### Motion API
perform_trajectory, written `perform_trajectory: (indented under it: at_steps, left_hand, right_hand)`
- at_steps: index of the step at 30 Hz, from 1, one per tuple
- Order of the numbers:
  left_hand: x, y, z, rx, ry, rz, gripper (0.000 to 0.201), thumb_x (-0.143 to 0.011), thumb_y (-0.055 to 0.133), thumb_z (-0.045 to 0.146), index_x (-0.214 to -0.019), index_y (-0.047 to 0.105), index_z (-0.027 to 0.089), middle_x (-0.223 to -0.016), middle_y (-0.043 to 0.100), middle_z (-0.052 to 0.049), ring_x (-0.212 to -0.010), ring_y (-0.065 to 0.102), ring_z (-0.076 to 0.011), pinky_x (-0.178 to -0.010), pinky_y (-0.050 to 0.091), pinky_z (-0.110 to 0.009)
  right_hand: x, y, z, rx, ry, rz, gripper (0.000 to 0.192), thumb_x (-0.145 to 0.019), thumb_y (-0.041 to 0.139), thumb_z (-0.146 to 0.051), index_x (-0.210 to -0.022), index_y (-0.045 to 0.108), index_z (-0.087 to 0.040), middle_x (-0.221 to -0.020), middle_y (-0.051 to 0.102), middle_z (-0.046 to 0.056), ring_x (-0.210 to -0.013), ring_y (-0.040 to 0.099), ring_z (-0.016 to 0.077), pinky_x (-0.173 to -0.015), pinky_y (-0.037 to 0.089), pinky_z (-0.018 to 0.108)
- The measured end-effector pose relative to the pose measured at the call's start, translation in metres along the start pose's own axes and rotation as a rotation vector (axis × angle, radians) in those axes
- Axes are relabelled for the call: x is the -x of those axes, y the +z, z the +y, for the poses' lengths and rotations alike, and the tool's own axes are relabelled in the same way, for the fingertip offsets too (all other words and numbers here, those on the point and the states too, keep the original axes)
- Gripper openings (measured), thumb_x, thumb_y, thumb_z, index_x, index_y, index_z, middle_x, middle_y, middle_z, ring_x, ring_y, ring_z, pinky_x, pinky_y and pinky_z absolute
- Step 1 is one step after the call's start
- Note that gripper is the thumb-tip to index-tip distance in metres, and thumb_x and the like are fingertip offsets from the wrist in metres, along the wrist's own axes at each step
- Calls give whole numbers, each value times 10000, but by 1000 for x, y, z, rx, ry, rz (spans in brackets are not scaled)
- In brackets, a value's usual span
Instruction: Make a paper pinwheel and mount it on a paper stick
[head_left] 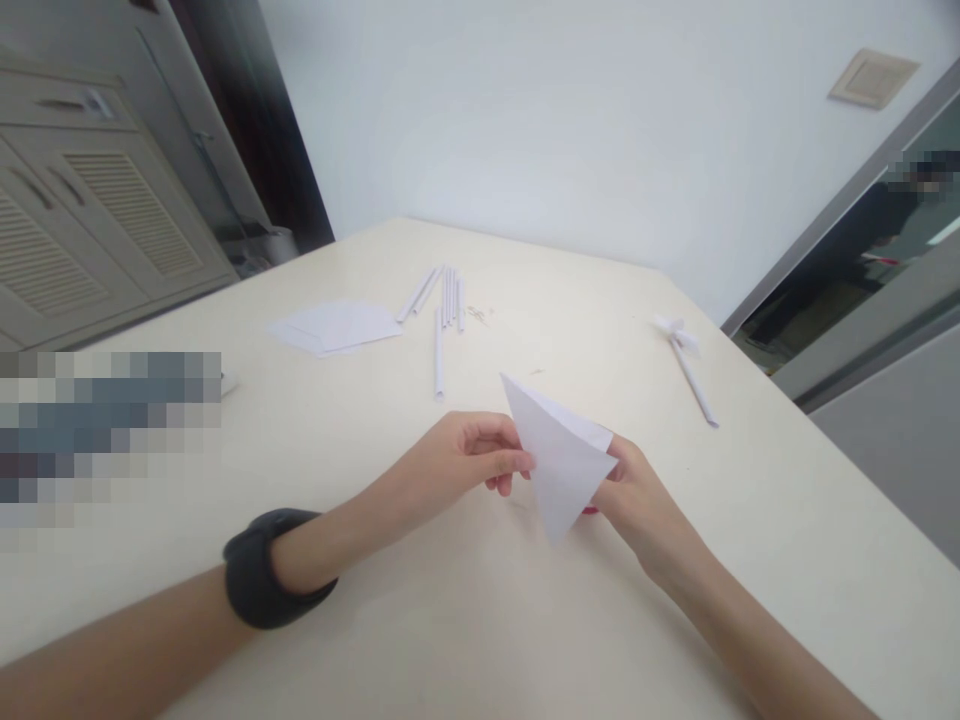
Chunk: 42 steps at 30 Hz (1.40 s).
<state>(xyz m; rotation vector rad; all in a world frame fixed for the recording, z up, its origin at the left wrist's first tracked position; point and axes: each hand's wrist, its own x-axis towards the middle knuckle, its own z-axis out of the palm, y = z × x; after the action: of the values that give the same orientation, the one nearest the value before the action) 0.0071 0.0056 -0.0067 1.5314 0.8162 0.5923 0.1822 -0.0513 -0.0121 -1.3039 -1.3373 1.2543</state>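
A sheet of white paper (562, 455), bent into a triangular shape, is held up between my two hands above the table. My left hand (487, 450) pinches its left edge between thumb and fingers. On the other side, my right hand (626, 485) grips the right corner, its fingertips partly hidden behind the paper. A small red thing (591, 510) peeks out below the paper by my right hand; most of it is covered, so its kind is unclear.
On the pale table (360, 600) lie flat white sheets (345, 328), several rolled paper tubes (450, 297) and a nearer single tube (439, 355). Small scraps (480, 314) sit beside them. A paper pinwheel on a tube (691, 375) lies at right. A wall (525, 120) bounds the far side.
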Motion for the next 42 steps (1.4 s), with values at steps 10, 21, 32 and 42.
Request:
perform_trajectory:
  at_steps: [10, 21, 32, 42]
  left_hand:
    - [-1, 0, -1, 53, -54, -73, 249, -846, 517, 357, -747, 631, 161, -624, 578, 20, -596, 522, -108, -617, 400, -247]
    - [0, -2, 1, 210, -55, -195, 370, -868, 460, 455, -915, 659, 147, -981, 671, -100, -828, 622, -208, -741, 458, -327]
    - [3, -2, -4, 251, -96, -187, 264, -815, 485, 155, -1037, 620, 201, -1000, 639, -39, -939, 561, -189, -818, 432, -311]
    - [4, -2, 4, 161, -166, -161, 249, -799, 602, 297, -1027, 560, 205, -1000, 617, -44, -916, 570, -195, -810, 411, -321]
  right_hand:
    - [4, 3, -12, 175, -74, 20, 65, -795, 536, -243, -786, 570, -188, -756, 561, -4, -673, 496, 134, -553, 353, 236]
    - [5, 7, 0, 459, -183, 144, 55, -818, 526, -208, -867, 548, -224, -788, 596, -23, -690, 527, 140, -577, 361, 242]
    - [8, 7, 3, 539, -185, 204, 66, -824, 502, -188, -853, 522, -244, -807, 599, -51, -693, 530, 122, -538, 359, 225]
    - [9, 8, 2, 560, -191, 186, 42, -854, 494, -237, -854, 535, -241, -765, 601, -43, -638, 514, 118, -520, 361, 232]
